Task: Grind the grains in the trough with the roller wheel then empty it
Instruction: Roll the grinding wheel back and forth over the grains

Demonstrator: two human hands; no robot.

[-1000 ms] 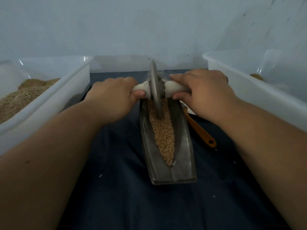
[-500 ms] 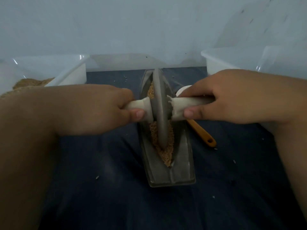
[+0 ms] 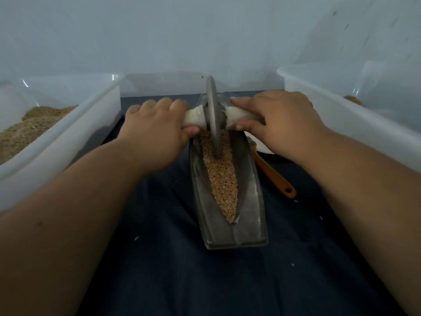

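Observation:
A grey boat-shaped trough (image 3: 249,215) lies lengthwise on the dark cloth, its groove filled with tan grains (image 3: 222,179). The grey roller wheel (image 3: 213,117) stands upright in the groove at the far end, resting on the grains. A pale handle runs through the wheel to both sides. My left hand (image 3: 157,131) grips the left handle stub, and my right hand (image 3: 278,122) grips the right one. Both arms reach forward from the near edge.
A white bin (image 3: 75,133) holding ground tan meal stands at the left. Another white bin (image 3: 355,119) stands at the right with a little grain inside. An orange-handled tool (image 3: 275,179) lies right of the trough. Loose grains dot the dark cloth (image 3: 182,281).
The wheel rolled toward me to the middle of the trough half a second ago, then back to the far end now. Both hands kept their grip on the handle.

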